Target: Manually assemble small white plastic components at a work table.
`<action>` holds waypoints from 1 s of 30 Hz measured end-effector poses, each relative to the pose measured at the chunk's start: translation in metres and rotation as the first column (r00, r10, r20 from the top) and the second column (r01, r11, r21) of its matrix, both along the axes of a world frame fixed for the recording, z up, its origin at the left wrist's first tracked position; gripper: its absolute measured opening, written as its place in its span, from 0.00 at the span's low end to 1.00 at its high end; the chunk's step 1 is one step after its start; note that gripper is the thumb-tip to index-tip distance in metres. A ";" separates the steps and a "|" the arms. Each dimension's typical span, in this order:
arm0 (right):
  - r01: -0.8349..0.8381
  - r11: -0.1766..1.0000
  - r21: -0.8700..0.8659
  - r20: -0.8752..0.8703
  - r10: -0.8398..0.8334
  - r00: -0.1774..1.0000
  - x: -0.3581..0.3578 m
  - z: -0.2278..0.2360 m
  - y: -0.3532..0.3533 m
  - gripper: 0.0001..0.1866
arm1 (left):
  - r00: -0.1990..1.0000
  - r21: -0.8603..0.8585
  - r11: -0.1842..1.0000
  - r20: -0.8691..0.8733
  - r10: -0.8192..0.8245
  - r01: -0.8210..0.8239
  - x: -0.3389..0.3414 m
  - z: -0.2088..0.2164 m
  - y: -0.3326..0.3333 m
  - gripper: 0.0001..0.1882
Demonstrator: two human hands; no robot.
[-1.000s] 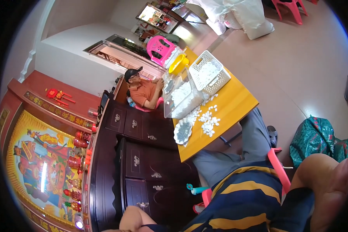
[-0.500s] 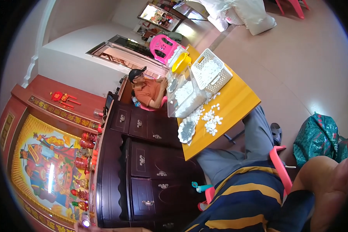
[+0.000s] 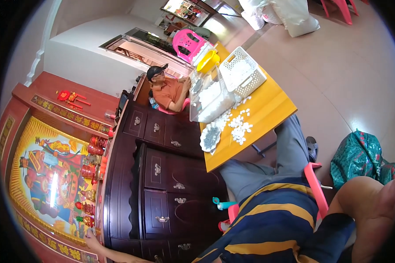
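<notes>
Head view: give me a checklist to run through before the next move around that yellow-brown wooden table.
1. Left hand at the table: not ok; it is far off, by the framed altar picture.
2. Right hand free: cannot tell; the picture's right edge hides too much.
3. White perforated plastic basket on the yellow-brown wooden table: ok.
4. White scalloped dish of dark grey bits on the table: ok, near its edge.
5. Small white pieces all contained: not ok; many lie loose on the tabletop.
</notes>
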State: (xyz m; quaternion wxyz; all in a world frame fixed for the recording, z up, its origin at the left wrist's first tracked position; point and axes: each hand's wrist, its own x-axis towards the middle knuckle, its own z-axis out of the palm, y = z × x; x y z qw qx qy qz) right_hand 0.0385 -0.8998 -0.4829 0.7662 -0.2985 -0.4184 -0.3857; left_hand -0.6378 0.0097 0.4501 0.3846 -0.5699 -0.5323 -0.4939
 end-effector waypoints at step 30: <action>0.077 0.997 -0.023 -0.101 -0.079 0.992 -0.038 0.014 0.047 0.12 | 0.713 -0.076 0.734 0.326 -0.621 0.674 0.038 0.037 -0.018 0.25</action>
